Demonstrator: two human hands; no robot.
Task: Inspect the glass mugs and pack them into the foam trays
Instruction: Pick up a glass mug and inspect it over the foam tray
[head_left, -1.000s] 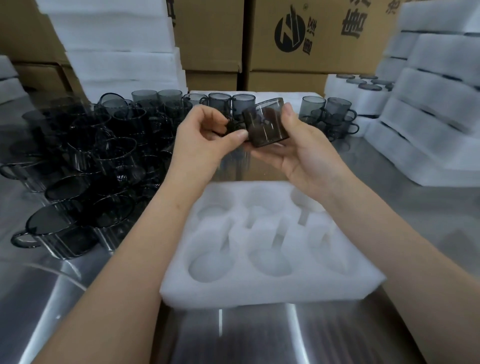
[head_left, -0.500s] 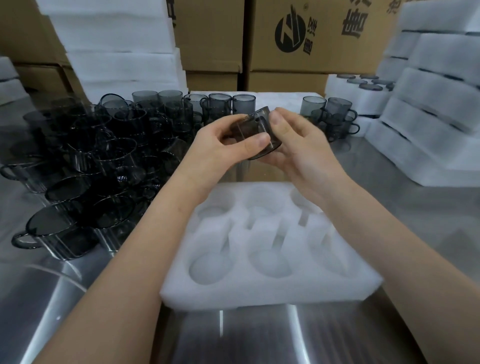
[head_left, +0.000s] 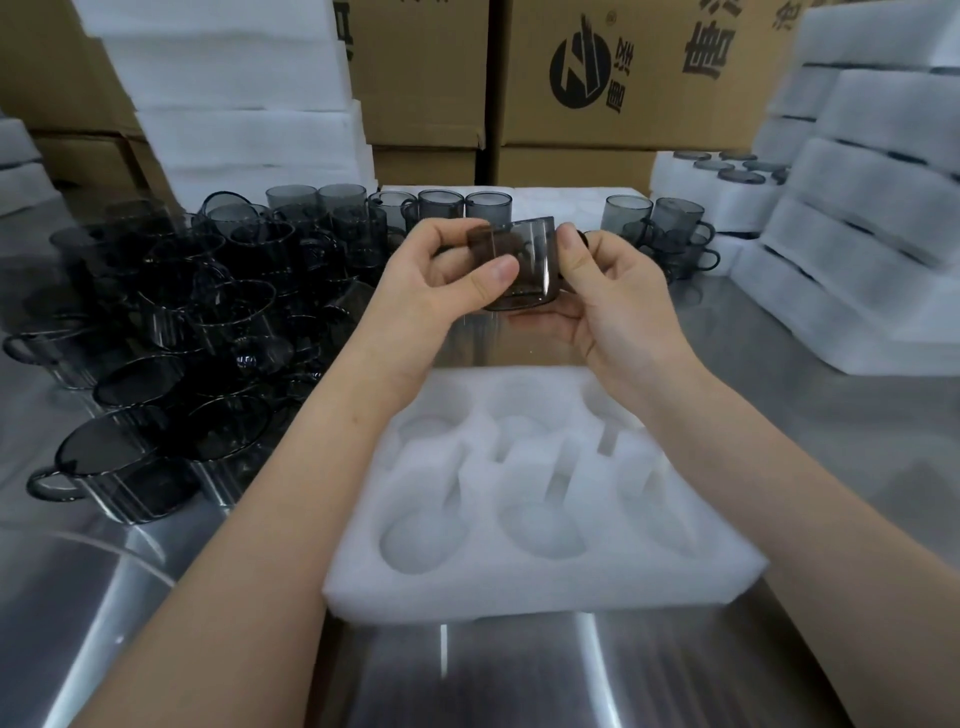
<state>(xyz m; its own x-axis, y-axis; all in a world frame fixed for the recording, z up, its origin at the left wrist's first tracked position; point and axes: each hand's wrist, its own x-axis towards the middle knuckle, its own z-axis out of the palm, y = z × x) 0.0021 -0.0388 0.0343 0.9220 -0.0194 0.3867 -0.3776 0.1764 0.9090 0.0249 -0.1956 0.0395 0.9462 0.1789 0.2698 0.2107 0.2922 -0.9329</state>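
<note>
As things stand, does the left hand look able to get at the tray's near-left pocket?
Probably yes. The near-left pocket of the foam tray is empty and uncovered, with nothing between it and the left hand. That hand shares its grip on the mug with the right hand.

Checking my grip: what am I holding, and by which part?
A smoky glass mug, in both hands: the left hand pinches its left wall, the right hand grips its right side, fingers under the base.
</note>
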